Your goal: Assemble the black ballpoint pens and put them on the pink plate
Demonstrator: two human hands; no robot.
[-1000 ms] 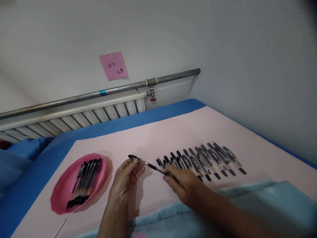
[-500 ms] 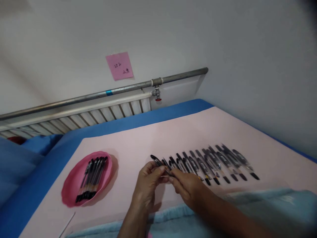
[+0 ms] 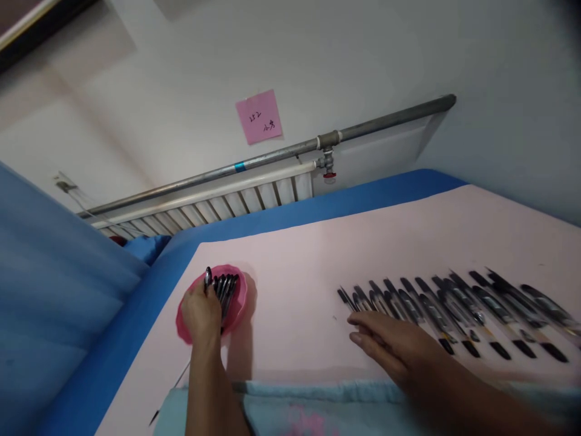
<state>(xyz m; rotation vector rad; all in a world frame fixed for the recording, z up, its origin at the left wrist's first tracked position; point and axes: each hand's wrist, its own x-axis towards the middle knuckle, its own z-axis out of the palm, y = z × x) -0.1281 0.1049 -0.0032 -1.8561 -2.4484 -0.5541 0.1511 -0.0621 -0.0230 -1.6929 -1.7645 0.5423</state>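
Observation:
My left hand [image 3: 200, 312] is over the pink dish [image 3: 240, 306] at the left, closed on a black pen [image 3: 207, 278] whose end sticks up above the fingers. Several more black pens [image 3: 226, 286] lie in the dish beside it. My right hand [image 3: 394, 344] rests flat on the pink sheet [image 3: 308, 266], fingers stretched out, holding nothing. Its fingertips are at the left end of a long row of black pens [image 3: 454, 309] laid side by side across the sheet.
A blue cloth [image 3: 318, 209] shows beyond the pink sheet, with a radiator [image 3: 218, 209] and a metal pipe [image 3: 272, 157] along the wall. A pink note [image 3: 258, 117] is stuck to the wall. A light blue towel [image 3: 290, 409] lies at the near edge.
Both hands were together on one pen near the row. My left hand has carried the pen left to the pink dish; my right hand has let go and lies flat. The view swung left.

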